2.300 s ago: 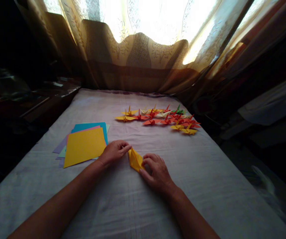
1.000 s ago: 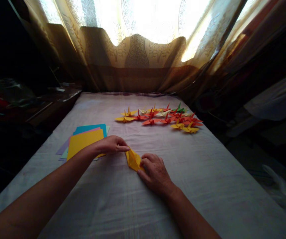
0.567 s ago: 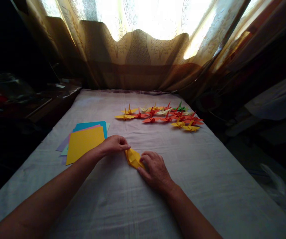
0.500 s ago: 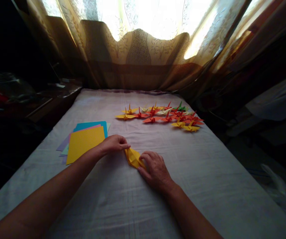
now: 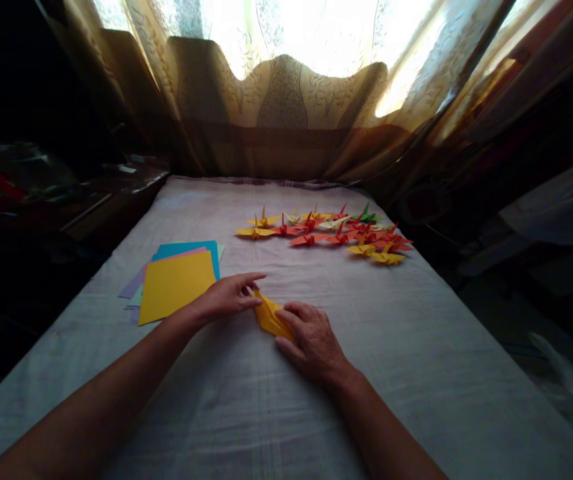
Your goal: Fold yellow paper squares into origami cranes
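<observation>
A folded piece of yellow origami paper (image 5: pixel 269 316) lies slantwise over the sheet, between my two hands. My right hand (image 5: pixel 311 341) is closed on its near right end, thumb below and fingers on top. At the far left tip, my left hand (image 5: pixel 231 295) has its thumb and a bent finger about the paper, while the index finger sticks out straight above. Part of the paper is hidden behind the fingers. Just left of my left hand sits a stack of square coloured paper, a yellow sheet (image 5: pixel 179 287) uppermost and a blue sheet (image 5: pixel 186 249) below.
Several folded paper cranes stand in a group farther back, among them red cranes (image 5: pixel 309 239), yellow cranes (image 5: pixel 388 257) and a green crane (image 5: pixel 366 216). A pale checked cloth (image 5: pixel 286 413) covers the surface. Behind it hangs a patterned curtain (image 5: pixel 281 100).
My left index finger has straightened away from the paper's tip. The folded paper looks narrower and flatter, and my right fingers have moved slightly over it. The view has shifted a little.
</observation>
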Demonstrator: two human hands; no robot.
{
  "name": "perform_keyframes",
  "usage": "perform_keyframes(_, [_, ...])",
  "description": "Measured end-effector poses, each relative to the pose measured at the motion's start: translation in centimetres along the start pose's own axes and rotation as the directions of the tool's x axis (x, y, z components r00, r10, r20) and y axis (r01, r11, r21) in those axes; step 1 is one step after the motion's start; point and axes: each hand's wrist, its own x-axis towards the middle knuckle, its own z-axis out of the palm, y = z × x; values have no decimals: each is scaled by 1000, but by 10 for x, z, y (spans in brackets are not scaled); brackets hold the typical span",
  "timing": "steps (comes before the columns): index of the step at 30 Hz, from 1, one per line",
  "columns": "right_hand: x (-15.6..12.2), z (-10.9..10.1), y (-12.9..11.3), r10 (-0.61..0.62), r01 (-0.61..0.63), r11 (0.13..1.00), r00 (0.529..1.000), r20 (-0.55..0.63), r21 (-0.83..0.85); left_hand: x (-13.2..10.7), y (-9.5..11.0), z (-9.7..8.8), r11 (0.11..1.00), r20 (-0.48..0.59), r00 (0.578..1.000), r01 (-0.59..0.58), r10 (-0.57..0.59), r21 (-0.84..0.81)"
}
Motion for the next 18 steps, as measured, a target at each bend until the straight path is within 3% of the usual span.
perform_keyframes(5, [-2, 3, 2, 8, -6, 1000, 998, -66, 26, -4, -3, 5, 995, 2, 997, -82, 83, -50])
perform_keyframes(11, [1, 7, -1, -70, 59, 997, 945, -320, -44, 2, -1, 17, 971, -67, 996, 46, -63, -233])
perform_keyframes(18, [9, 0, -11, -130, 53, 979, 905, -404, -195, 6, 4, 22, 939, -30, 989, 131, -148, -318])
